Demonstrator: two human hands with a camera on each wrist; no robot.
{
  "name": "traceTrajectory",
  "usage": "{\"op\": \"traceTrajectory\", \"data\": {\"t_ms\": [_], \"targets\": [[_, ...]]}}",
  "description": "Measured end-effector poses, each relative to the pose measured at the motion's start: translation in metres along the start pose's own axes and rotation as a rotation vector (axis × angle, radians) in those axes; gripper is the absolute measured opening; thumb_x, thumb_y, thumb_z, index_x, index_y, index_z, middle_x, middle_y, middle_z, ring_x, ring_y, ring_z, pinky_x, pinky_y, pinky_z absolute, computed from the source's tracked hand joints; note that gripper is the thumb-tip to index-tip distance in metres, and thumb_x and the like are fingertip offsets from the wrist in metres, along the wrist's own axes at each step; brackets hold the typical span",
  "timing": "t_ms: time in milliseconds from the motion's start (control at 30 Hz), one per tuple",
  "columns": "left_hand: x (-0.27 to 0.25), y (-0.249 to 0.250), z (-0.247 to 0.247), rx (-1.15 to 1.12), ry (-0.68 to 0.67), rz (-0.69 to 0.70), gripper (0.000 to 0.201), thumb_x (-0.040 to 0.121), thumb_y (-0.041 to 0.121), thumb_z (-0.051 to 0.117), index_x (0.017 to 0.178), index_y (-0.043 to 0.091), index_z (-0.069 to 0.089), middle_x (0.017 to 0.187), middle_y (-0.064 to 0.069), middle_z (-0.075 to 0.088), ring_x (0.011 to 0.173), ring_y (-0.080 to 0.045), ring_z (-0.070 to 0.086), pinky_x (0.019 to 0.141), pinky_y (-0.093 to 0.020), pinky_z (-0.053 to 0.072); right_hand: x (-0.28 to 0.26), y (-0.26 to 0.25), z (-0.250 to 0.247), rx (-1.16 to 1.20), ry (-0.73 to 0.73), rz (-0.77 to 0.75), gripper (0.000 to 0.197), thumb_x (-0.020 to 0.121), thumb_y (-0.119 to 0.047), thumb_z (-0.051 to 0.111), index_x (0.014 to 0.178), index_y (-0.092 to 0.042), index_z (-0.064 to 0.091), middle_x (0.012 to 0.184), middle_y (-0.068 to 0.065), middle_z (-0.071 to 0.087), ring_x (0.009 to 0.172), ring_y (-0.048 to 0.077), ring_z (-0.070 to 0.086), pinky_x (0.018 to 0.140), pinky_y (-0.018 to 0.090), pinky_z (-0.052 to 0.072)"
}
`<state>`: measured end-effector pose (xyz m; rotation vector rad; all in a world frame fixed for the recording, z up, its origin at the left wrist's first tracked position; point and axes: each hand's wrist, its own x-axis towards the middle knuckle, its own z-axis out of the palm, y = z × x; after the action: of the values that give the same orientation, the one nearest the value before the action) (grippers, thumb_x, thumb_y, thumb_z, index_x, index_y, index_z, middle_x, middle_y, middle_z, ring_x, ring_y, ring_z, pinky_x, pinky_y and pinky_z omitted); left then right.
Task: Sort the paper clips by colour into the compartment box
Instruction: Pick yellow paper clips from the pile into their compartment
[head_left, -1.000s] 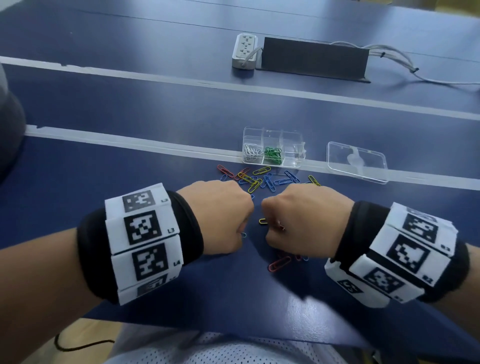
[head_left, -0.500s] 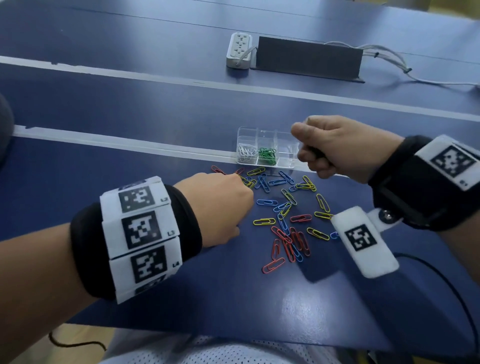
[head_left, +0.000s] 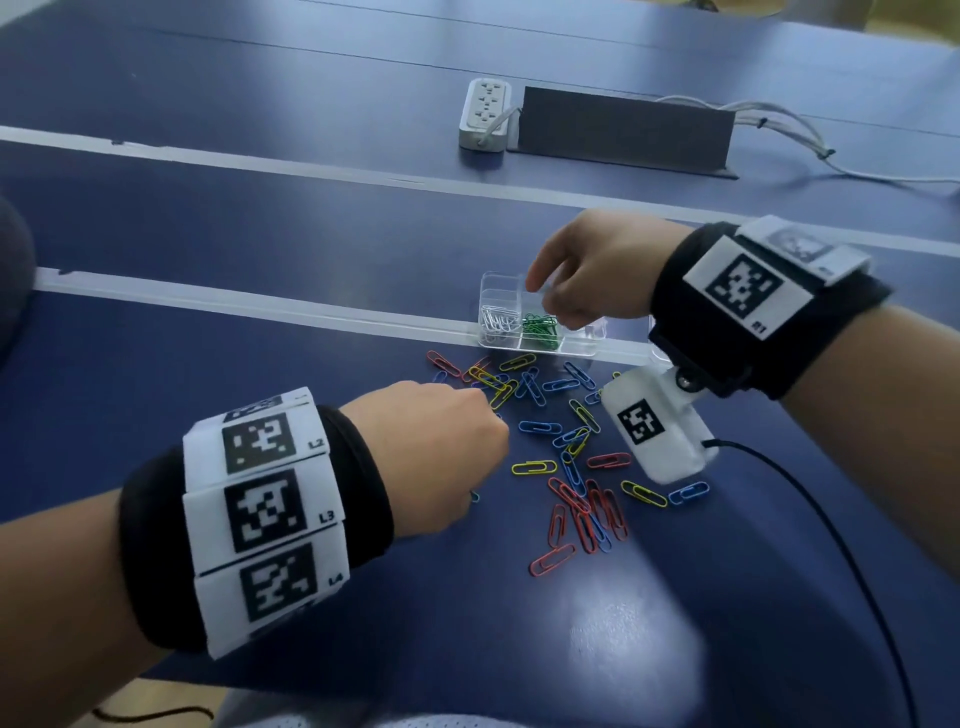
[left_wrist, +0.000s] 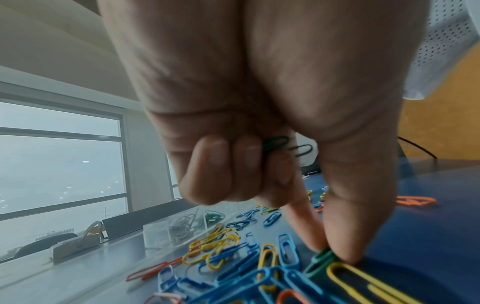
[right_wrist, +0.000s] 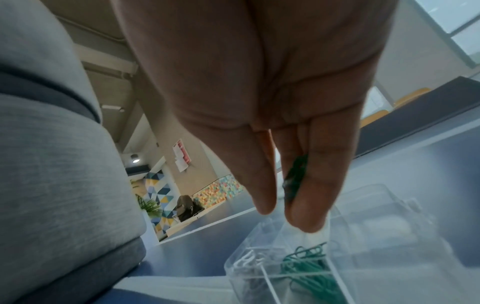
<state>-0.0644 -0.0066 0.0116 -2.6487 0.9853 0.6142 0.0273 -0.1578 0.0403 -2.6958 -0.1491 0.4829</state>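
Note:
The clear compartment box sits on the white tape line, with white clips in its left cell and green clips in the middle one. My right hand hovers over the middle cell, fingers pointing down with green clips pinched between them. Loose red, blue and yellow clips lie scattered in front of the box. My left hand rests at the pile's left edge. Its thumb and forefinger pinch a green clip on the table, and its curled fingers hold more green clips.
A white power strip and a dark block with cables lie at the back. A black cable trails from my right wrist camera across the table. A sliver of the clear lid shows behind that wrist.
My right hand has lifted from the pile and moved to above the box's middle cell, its fingers now pointing down. My left hand has stayed at the pile.

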Motion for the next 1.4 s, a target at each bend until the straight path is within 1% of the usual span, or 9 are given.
{"op": "traceTrajectory", "data": {"t_ms": [133,267,400,500,600,767,933,1200,1400], "targets": [[0.002,-0.001,0.002,-0.046,0.078,-0.007,0.018,0.084,0.019,0.043,0.068,0.017,0.036,0.09,-0.004,0.05,0.081,-0.03,0.054,0.063,-0.032,0.039,-0.002,-0.002,0.002,0.003,0.028,-0.035,0.022,0.082,-0.014,0.059,0.098,-0.028,0.066,0.085,0.009,0.075,0.068,0.019,0.067,0.078,0.029,0.057],[0.005,-0.011,-0.007,-0.308,0.172,0.008,0.025,0.079,0.024,0.047,0.059,0.023,0.031,0.079,0.004,0.047,0.075,-0.02,0.044,0.069,-0.027,0.041,-0.008,0.005,0.001,0.06,0.053,-0.058,0.021,0.082,-0.013,0.053,0.091,-0.03,0.063,0.083,0.011,0.073,0.073,0.026,0.071,0.077,0.041,0.059],[0.019,-0.022,-0.028,-0.516,0.27,-0.062,0.009,0.082,0.027,0.049,0.074,0.023,0.05,0.068,0.007,0.049,0.069,-0.015,0.044,0.063,-0.025,0.033,-0.014,0.014,0.0,0.056,0.091,-0.062,0.021,0.084,-0.014,0.053,0.097,-0.024,0.068,0.083,0.004,0.065,0.077,0.024,0.062,0.087,0.036,0.054],[0.041,-0.031,-0.043,-0.522,0.354,-0.12,0.016,0.087,0.024,0.048,0.094,0.018,0.061,0.086,0.0,0.059,0.08,-0.016,0.046,0.072,-0.02,0.032,-0.018,0.02,0.0,0.061,0.122,-0.046,0.022,0.084,-0.016,0.055,0.099,-0.024,0.069,0.082,0.0,0.063,0.077,0.017,0.056,0.084,0.03,0.05],[0.064,-0.034,-0.055,-0.456,0.386,-0.151,0.024,0.09,0.021,0.047,0.103,0.012,0.064,0.108,-0.008,0.066,0.097,-0.024,0.055,0.083,-0.025,0.039,-0.021,0.026,-0.001,0.065,0.141,-0.033,0.022,0.084,-0.017,0.054,0.099,-0.025,0.068,0.075,-0.005,0.061,0.074,0.015,0.055,0.082,0.028,0.048],[0.092,-0.022,-0.065,-0.22,0.281,-0.136,0.023,0.089,0.01,0.048,0.104,0.008,0.065,0.111,-0.013,0.066,0.105,-0.032,0.059,0.092,-0.038,0.049,-0.029,0.035,-0.001,0.064,0.146,-0.043,0.021,0.084,-0.018,0.055,0.098,-0.026,0.068,0.073,-0.006,0.061,0.063,0.008,0.052,0.078,0.025,0.047],[0.096,-0.016,-0.067,-0.186,0.289,-0.071,0.028,0.083,0.008,0.057,0.108,0.012,0.067,0.109,-0.009,0.068,0.106,-0.028,0.061,0.094,-0.039,0.049,-0.037,0.044,0.0,0.073,0.129,-0.051,0.02,0.084,-0.02,0.056,0.101,-0.026,0.067,0.088,-0.002,0.066,0.075,0.015,0.054,0.075,0.025,0.045],[0.093,-0.026,-0.061,-0.323,0.375,-0.033,0.038,0.077,0.009,0.071,0.113,0.018,0.066,0.109,-0.004,0.067,0.1,-0.02,0.06,0.089,-0.029,0.047,-0.04,0.051,0.005,0.075,0.13,-0.065,0.02,0.085,-0.022,0.056,0.1,-0.028,0.067,0.074,-0.01,0.059,0.063,0.002,0.05,0.072,0.022,0.038],[0.085,-0.036,-0.061,-0.626,0.51,-0.054,0.033,0.082,-0.002,0.059,0.106,0.018,0.068,0.096,-0.001,0.066,0.083,-0.015,0.063,0.082,-0.023,0.049,-0.043,0.045,0.011,0.019,0.112,-0.084,0.023,0.086,-0.019,0.053,0.103,-0.026,0.067,0.078,-0.009,0.062,0.079,0.014,0.055,0.078,0.021,0.04]]}}
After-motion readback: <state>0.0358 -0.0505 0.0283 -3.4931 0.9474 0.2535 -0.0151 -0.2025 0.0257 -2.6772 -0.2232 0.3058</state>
